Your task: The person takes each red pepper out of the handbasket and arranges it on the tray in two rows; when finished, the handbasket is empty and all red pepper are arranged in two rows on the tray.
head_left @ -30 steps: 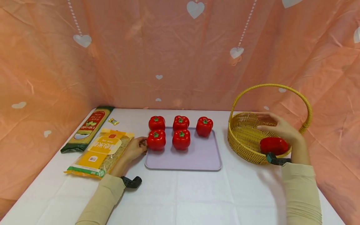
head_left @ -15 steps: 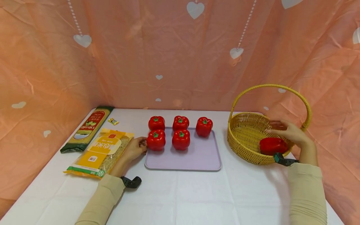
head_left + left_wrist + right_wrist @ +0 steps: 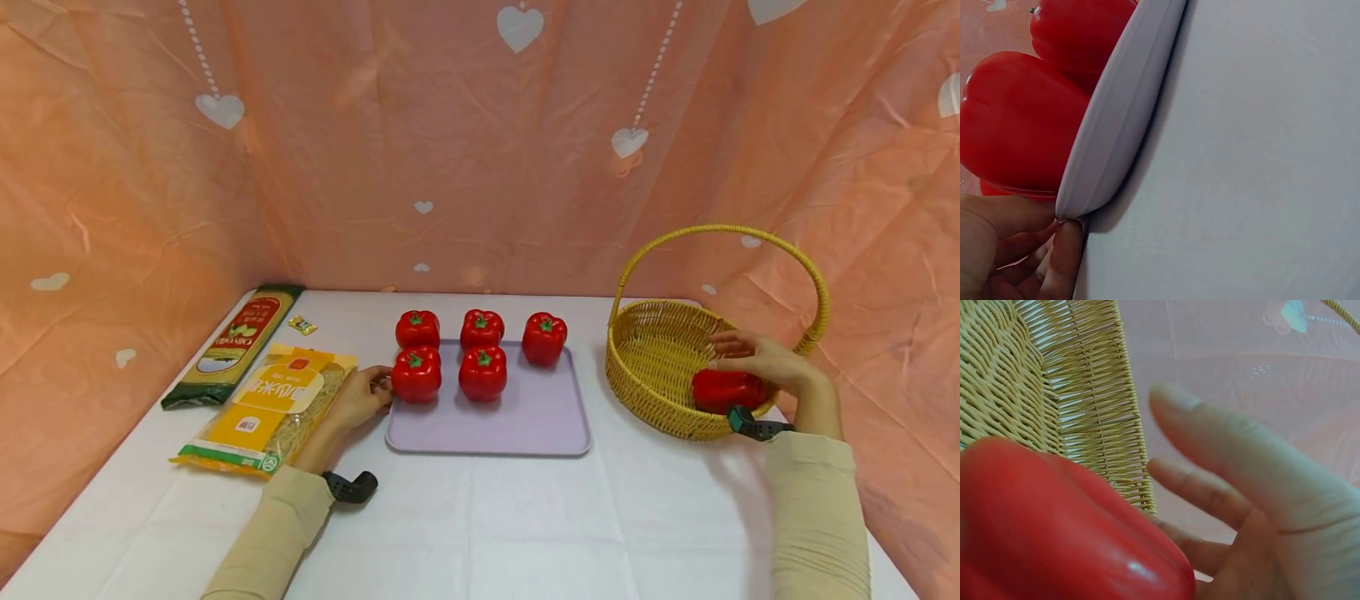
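Observation:
In the head view, several red bell peppers stand in two rows on and behind a pale lilac tray. My left hand is at the tray's left side; the left wrist view shows thumb and finger pinching the tray's rim. Another red bell pepper lies on its side in a yellow wicker basket. Above it, near the basket's right rim, is my right hand. In the right wrist view its thumb is extended and its fingers lie beyond the pepper, holding nothing.
Left of the tray lie a yellow noodle bag, a green and red pasta pack and a small yellow wrapped item. The basket's tall handle arches over it. A pink curtain closes off the back and sides.
My right hand has shifted right, from over the basket's middle toward its right rim, and dropped a little closer to the pepper. The left hand and the tray have not moved.

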Tool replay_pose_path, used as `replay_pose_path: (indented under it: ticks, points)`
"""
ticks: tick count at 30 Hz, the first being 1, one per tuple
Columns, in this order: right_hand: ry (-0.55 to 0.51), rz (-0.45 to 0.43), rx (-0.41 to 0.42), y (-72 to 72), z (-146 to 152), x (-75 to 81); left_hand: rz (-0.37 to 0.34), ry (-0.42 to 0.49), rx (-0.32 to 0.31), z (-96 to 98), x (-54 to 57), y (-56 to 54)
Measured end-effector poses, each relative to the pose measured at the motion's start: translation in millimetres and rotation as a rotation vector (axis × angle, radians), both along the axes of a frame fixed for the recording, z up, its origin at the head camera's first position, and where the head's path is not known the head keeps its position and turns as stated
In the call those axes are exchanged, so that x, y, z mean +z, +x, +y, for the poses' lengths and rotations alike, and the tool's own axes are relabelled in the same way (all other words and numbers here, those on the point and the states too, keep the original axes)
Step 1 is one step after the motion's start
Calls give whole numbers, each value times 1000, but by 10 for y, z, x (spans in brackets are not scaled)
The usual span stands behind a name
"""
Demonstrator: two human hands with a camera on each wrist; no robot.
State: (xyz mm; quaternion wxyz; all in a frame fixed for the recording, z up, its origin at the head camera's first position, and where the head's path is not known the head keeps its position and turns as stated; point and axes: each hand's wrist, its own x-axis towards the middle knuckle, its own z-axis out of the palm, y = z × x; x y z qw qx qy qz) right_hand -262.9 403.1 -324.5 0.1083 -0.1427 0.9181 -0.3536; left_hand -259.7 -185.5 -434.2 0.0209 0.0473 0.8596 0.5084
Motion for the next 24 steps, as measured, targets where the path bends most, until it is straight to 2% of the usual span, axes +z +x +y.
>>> replay_pose_path:
  ticks: [3,9,15,20,24]
  points:
    - [0,-37,0,-9,6,-8,6,-4,-3,-2,-1,0]
    - [-64,-178,-32,-18,17,-25,4,-13,7,-3,-3,-8]
    - [-93,-263,-45,-7,5,-46,0,-11,10,-1,2,-3]
    - [-83,-345,-72,12,-20,-43,-8,9,10,9,4,8]
    - [-2,-361,-76,19,-43,-25,-12,13,13,14,7,9]
